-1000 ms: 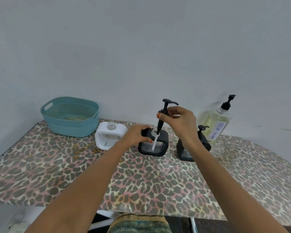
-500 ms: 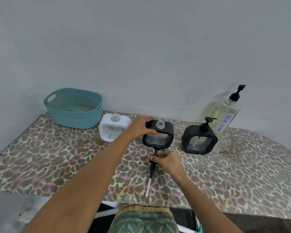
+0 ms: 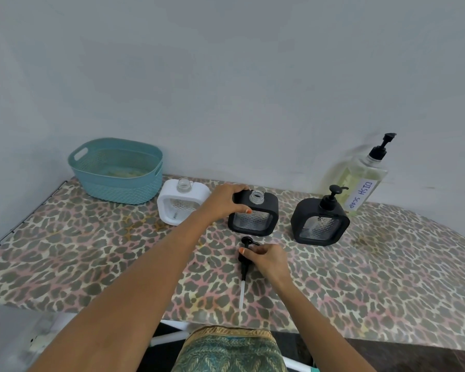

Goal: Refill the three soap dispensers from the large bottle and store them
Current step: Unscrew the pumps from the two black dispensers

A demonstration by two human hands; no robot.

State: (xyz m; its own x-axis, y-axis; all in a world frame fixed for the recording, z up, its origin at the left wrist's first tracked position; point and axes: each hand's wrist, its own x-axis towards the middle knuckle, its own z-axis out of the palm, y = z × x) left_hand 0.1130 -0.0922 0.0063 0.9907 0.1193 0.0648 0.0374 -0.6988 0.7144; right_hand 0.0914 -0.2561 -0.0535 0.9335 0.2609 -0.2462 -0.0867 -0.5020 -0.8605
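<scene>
Uncapping step: left hand (image 3: 226,201) grips the open middle dispenser (image 3: 253,214), right hand (image 3: 267,257) pinches its pump (image 3: 244,267) lying on the bench (image 3: 91,251) just in front; next, probably, unscrewing the capped dispenser (image 3: 320,224) beside it.

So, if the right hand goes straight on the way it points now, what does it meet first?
Past the pump it pinches, the right hand would probably meet the open black dispenser that the left hand grips; depth unclear.
</scene>
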